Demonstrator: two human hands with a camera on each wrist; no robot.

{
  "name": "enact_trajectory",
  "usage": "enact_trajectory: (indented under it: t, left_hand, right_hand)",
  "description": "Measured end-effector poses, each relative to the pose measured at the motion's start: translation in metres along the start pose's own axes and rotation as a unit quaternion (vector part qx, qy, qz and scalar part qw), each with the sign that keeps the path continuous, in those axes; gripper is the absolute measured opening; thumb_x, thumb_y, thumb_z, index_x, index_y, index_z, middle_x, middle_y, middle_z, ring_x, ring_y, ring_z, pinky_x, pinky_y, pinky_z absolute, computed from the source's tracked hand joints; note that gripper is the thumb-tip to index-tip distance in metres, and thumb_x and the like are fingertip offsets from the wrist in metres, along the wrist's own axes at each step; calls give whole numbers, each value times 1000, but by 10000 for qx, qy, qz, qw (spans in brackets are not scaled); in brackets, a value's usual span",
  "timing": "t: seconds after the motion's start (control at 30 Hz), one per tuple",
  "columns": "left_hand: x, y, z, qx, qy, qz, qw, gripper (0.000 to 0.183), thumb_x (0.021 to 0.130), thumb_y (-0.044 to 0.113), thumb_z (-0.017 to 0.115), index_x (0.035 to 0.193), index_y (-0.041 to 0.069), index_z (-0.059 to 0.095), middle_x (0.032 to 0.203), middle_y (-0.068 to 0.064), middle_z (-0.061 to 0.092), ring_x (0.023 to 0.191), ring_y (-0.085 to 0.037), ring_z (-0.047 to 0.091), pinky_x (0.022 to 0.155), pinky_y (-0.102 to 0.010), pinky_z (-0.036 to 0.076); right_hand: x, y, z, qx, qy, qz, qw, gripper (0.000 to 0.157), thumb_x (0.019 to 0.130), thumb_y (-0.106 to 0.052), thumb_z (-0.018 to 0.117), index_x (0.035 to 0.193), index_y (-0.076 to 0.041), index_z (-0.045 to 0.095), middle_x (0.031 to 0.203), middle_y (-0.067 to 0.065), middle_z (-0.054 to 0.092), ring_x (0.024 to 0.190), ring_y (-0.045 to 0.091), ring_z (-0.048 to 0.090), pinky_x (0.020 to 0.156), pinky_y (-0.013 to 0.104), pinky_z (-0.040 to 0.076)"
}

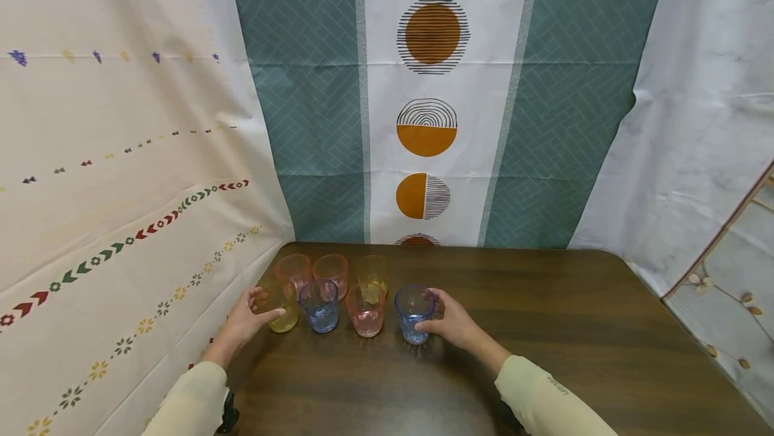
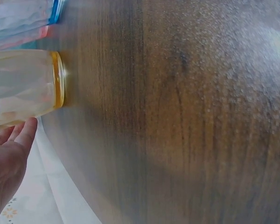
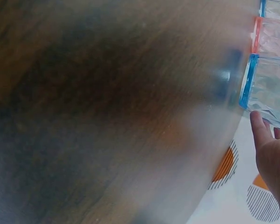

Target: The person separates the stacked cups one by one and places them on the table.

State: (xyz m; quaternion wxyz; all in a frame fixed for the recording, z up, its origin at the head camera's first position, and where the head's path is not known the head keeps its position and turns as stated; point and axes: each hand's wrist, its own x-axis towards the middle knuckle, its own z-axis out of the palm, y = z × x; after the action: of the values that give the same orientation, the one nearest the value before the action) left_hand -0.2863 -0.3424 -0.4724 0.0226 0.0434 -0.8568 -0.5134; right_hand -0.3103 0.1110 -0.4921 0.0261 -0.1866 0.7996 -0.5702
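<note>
At the left end of the front row, a clear yellow glass (image 1: 289, 318) stands with my left hand (image 1: 246, 318) round its outer side, thumb across its front. In the left wrist view, that hand's fingertips (image 2: 30, 125) are right at the wall of the glass. My right hand (image 1: 450, 320) holds a blue glass (image 1: 408, 318) at the row's right end, thumb in front and fingers round its right side. The right wrist view shows the blue glass's base (image 3: 248, 81) and a bluish reflection on the tabletop. Between the hands stand another blue glass (image 1: 322, 315) and a pink glass (image 1: 366, 318).
Behind the front row are two pink glasses (image 1: 294, 268) and a second yellow glass (image 1: 373, 271), close together. All are on a dark wooden table (image 1: 514, 328). A patterned cloth (image 1: 151, 268) hangs along the left side, and a green and white curtain (image 1: 320, 154) borders the back edge.
</note>
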Motion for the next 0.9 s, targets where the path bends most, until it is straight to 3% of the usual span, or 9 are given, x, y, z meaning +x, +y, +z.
enact_trajectory:
  t: [0.27, 0.5, 0.9]
  left_hand:
    - [-1, 2, 0, -25, -3, -29, 10000, 101, 88, 29, 78, 151, -10, 10, 152, -33, 27, 141, -49, 24, 112, -59, 27]
    - [-1, 2, 0, -35, 0, -37, 10000, 101, 88, 29, 78, 152, -9, 9, 152, -32, 27, 140, -49, 25, 112, -58, 28]
    - [-1, 0, 1, -63, -6, -22, 10000, 100, 88, 26, 78, 151, -9, 10, 152, -32, 27, 141, -49, 24, 112, -58, 27]
  right_hand:
    - [-4, -11, 2, -51, 58, 116, 9999, 69, 80, -10, 83, 138, 3, 47, 138, 19, 54, 128, 47, 49, 102, 60, 41]
    - [-1, 4, -1, -315, -174, 202, 9991, 76, 80, -27, 84, 141, -3, 45, 142, 16, 51, 132, 47, 43, 103, 57, 41]
    - [-3, 7, -2, -457, -303, 82, 9985, 77, 81, -27, 83, 142, 0, 43, 142, 18, 51, 131, 47, 45, 102, 56, 42]
